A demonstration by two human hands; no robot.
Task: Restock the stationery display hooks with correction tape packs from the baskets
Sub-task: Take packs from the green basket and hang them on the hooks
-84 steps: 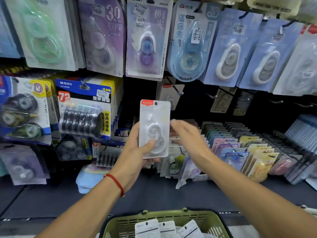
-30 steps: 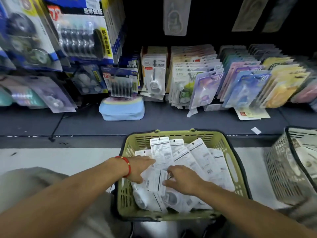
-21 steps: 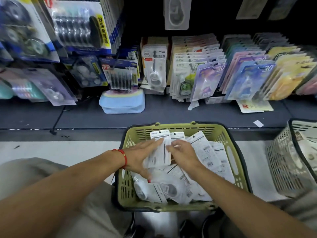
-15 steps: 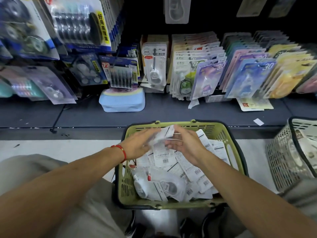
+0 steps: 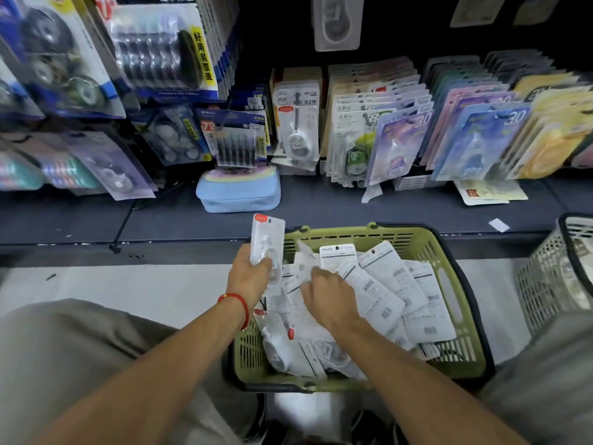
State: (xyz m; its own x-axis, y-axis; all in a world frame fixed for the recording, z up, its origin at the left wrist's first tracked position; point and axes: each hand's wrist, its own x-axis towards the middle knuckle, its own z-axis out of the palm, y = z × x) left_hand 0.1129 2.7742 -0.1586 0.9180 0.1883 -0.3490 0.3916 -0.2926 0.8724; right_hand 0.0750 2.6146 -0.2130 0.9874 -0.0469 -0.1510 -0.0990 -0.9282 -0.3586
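A green basket (image 5: 449,252) on the floor holds several white correction tape packs (image 5: 382,284), most lying back side up. My left hand (image 5: 252,276), with a red band on the wrist, grips one white correction tape pack (image 5: 268,239) upright over the basket's far left corner, its red-tabbed top pointing at the shelf. My right hand (image 5: 327,290) is down among the packs in the basket, fingers bent onto them; whether it holds one is hidden. A matching white pack (image 5: 337,22) hangs on a hook at the top centre.
A dark shelf (image 5: 321,213) runs behind the basket, with rows of upright carded tape packs (image 5: 449,130) and a light blue pouch (image 5: 239,192). Larger blister packs (image 5: 154,49) hang at the upper left. A grey mesh basket (image 5: 555,284) stands at the right. My knees frame the green basket.
I hung the earlier pack and looked down. Both hands sorted in the green basket; my left hand has now lifted one pack clear to the left while my right hand went back down among the packs.
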